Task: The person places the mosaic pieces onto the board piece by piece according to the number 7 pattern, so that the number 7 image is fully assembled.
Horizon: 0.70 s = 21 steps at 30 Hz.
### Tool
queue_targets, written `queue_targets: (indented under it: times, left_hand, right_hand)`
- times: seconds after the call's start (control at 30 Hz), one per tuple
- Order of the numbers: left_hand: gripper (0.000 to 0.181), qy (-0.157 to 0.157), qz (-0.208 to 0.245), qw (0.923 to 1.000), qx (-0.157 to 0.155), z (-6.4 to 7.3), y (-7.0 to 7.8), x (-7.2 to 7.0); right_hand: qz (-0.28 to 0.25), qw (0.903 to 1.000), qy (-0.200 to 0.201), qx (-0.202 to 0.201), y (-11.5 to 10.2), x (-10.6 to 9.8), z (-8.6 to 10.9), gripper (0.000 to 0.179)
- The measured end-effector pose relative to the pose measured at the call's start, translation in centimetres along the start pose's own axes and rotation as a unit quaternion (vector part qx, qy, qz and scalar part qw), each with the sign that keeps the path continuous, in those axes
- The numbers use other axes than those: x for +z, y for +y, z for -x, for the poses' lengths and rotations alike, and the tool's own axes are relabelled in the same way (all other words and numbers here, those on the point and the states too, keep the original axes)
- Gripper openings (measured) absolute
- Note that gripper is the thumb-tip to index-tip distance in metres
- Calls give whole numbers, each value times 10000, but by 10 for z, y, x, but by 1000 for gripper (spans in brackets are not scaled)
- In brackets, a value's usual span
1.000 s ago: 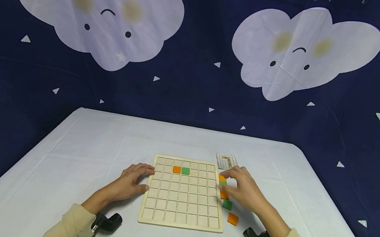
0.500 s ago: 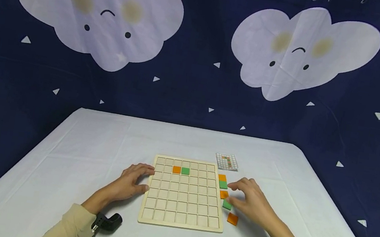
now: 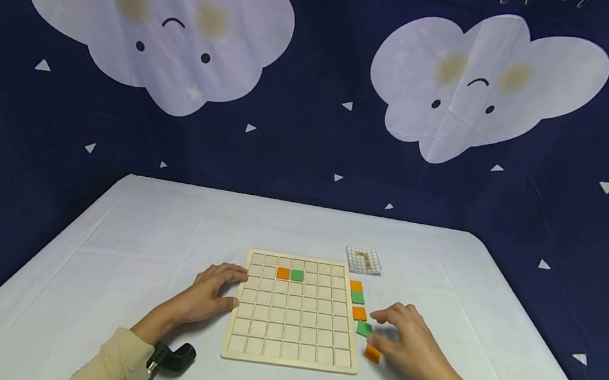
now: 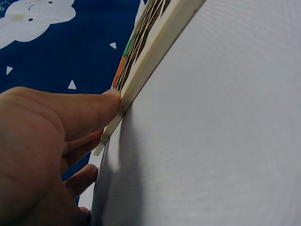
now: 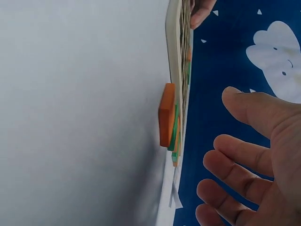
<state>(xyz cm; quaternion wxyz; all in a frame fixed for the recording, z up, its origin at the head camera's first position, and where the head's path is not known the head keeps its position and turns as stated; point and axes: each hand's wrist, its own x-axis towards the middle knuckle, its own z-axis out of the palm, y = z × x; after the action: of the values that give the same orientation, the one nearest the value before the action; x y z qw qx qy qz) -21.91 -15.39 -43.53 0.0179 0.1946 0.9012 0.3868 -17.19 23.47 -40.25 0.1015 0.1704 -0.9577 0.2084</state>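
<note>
My left hand (image 3: 208,293) rests at the left edge of a pale wooden grid board (image 3: 293,328), thumb and fingertips on its rim; in the left wrist view the thumb (image 4: 89,110) presses the edge. In the board's second row from the back sit an orange tile (image 3: 283,273) and a green tile (image 3: 297,275), side by side. My right hand (image 3: 412,338) hovers with parted fingers and nothing between them. Below its thumb lies the nearest orange tile (image 3: 372,354), with a green tile (image 3: 363,329) just behind it. In the right wrist view that orange tile (image 5: 166,115) is apart from the fingers.
Farther back along the board's right side lie another orange tile (image 3: 360,314), a green tile (image 3: 357,297) and an orange tile (image 3: 356,285). A printed pattern card (image 3: 363,260) lies behind them. White cloth covers the table (image 3: 160,221); a dark blue cloud-print backdrop (image 3: 323,56) hangs beyond.
My right hand has moved back from beside the far orange and green tiles, toward me and to the right, over the nearest orange tile. The left hand and the board have stayed put.
</note>
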Motion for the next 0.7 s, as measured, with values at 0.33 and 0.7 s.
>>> queue_targets:
  times: [0.33,0.7]
  left_hand:
    - [42,52,-76,9998,155,0,-4,1]
    - [42,41,-57,9999,95,1,-3,2]
  right_hand:
    - [-169,9998,-37,90,0,3,9,30]
    - [42,9996,-146,225,3,5,18,30]
